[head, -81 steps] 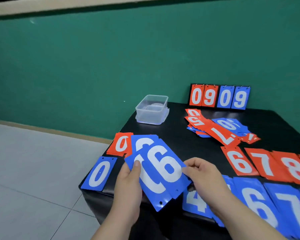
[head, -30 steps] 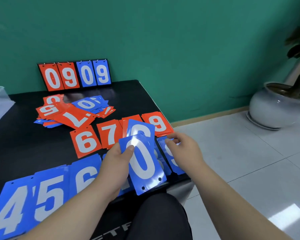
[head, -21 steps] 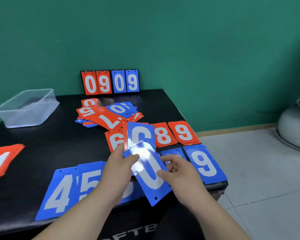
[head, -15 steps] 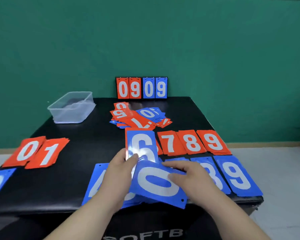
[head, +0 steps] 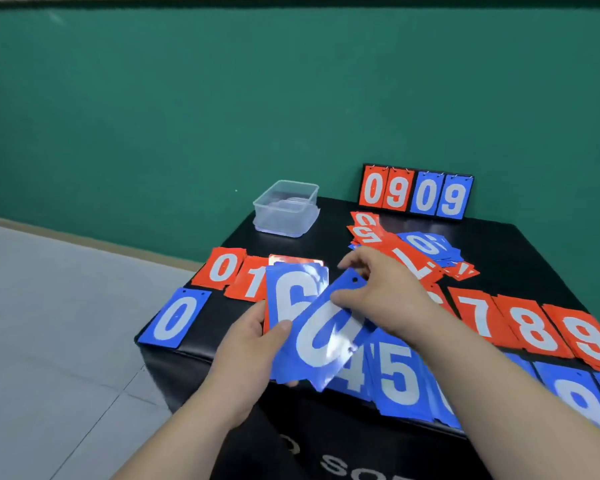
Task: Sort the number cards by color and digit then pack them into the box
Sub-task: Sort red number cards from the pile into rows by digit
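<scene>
My left hand (head: 253, 348) grips a small stack of cards above the table's front left part, with a blue 6 card (head: 293, 296) showing on it and a red card behind. My right hand (head: 381, 292) pinches the upper end of a tilted blue 0 card (head: 323, 337) lying across that stack. On the black table (head: 520, 251) lie a blue 0 card (head: 175, 318), red 0 (head: 224, 268) and red 1 (head: 252, 280) cards, red 7, 8, 9 cards (head: 534, 329) and blue 4, 5 cards (head: 392, 379). The clear plastic box (head: 286, 209) stands at the back left.
A loose heap of mixed red and blue cards (head: 413, 247) lies behind my right hand. A scoreboard stand reading 0909 (head: 416, 194) leans at the table's back edge against the green wall. Tiled floor runs along the left of the table.
My view swung right, then back to the table's left side. My right hand took hold of the blue 0 card and turned it from upright to slanted across the stack in my left hand.
</scene>
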